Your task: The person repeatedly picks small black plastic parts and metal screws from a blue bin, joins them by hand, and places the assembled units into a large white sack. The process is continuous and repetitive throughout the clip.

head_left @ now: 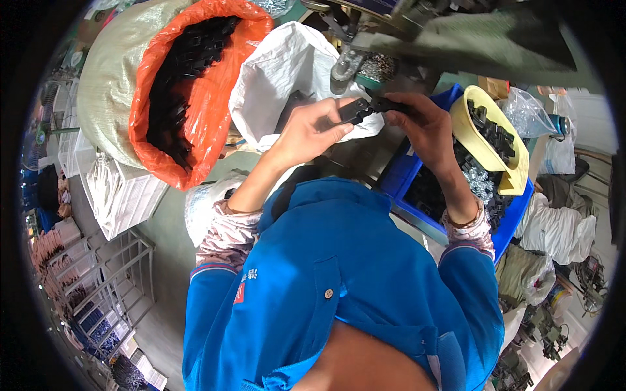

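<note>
My left hand point(312, 130) grips a black plastic part point(357, 109) in front of my chest. My right hand point(422, 124) holds the other end of the same black piece, or a second one joined to it; I cannot tell which. Both hands meet just below a metal press machine point(365, 45). Under my right hand a blue bin point(424, 189) holds black parts and shiny metal pieces. A yellow tray point(486, 146) with more black parts rests on that bin to the right.
A large sack lined with orange plastic point(195, 98), full of black parts, stands at the left. A white woven bag point(287, 78) sits beside it. White crates point(124, 195) and metal racks point(111, 287) are at lower left. Bags and cloth point(554, 228) lie at the right.
</note>
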### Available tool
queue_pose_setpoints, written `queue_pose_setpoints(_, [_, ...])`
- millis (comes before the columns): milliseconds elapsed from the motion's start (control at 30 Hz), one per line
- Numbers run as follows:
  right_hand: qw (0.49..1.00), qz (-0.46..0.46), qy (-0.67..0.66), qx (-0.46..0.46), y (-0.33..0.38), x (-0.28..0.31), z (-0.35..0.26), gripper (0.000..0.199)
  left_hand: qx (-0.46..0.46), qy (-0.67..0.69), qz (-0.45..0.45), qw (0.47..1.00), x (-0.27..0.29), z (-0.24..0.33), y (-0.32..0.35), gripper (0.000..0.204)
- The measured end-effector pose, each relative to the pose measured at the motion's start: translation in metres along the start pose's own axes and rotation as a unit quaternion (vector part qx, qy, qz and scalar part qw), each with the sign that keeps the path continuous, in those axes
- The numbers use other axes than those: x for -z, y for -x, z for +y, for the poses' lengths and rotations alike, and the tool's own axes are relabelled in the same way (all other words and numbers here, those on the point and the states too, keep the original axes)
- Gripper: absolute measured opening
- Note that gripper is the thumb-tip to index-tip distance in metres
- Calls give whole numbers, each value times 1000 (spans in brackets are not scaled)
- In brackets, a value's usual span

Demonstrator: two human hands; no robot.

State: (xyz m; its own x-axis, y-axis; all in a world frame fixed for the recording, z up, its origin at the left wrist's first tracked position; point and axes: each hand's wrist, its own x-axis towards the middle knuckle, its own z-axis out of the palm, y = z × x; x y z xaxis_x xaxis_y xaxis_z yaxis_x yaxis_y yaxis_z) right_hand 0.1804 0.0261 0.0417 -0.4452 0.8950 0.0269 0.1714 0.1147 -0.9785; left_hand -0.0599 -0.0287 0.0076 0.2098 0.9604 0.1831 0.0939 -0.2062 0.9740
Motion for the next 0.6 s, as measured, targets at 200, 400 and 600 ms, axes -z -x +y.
queue_pose_setpoints(200, [997, 0, 71, 23, -21, -14, -2, 29, -65, -72, -13, 995, 29, -7, -13, 22])
queue_pose_setpoints(400, [992, 43, 92, 74, -33, -34, -7, 28, -109, -166, -51, 979, 48, -6, -33, 17])
queue_pose_setpoints(600, [994, 86, 64, 24, -42, -49, 0, 24, -155, -223, -83, 959, 67, -12, -50, 21])
